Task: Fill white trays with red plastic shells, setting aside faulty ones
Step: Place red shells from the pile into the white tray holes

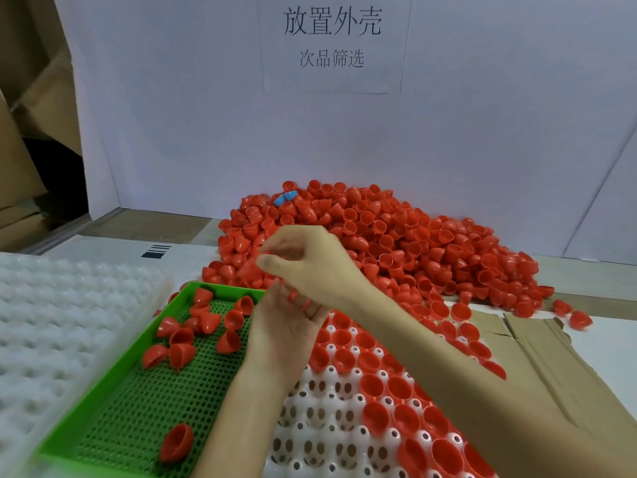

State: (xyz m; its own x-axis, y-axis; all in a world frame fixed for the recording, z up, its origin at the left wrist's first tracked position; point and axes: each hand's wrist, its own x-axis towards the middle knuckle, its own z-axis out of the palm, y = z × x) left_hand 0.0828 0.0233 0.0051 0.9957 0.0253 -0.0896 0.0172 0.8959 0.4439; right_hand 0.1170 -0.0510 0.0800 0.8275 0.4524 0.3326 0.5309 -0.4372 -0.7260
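Red shells (396,243) lie in one big heap at the back of the bench (155,225), far too many for me to count, with a blue piece (285,197) near the heap's top and two strays (572,313) off its right end. On my feed I count one green tray (119,370) at the left, perforated, holding about twelve loose shells. Just beside it on the right is one white tray (320,419) under both forearms. Its far and right pockets are filled with shells, open side up, and its near-left pockets are bare. The arms hide too many for an exact count.

The left hand (286,326) is palm up over the white tray's far edge, fingers curled round a few shells whose red rims show between them. The right hand (306,260) is above it at the heap's near edge, fingers curled toward the thumb. It is blurred, and I cannot tell whether it pinches a shell.

A stack of white trays (51,322) sits at the far left, and flattened cardboard (551,357) lies at the right. White sheeting (206,115) stands behind, bearing one printed paper sign (332,39). Brown boxes (20,132) fill the left corner.
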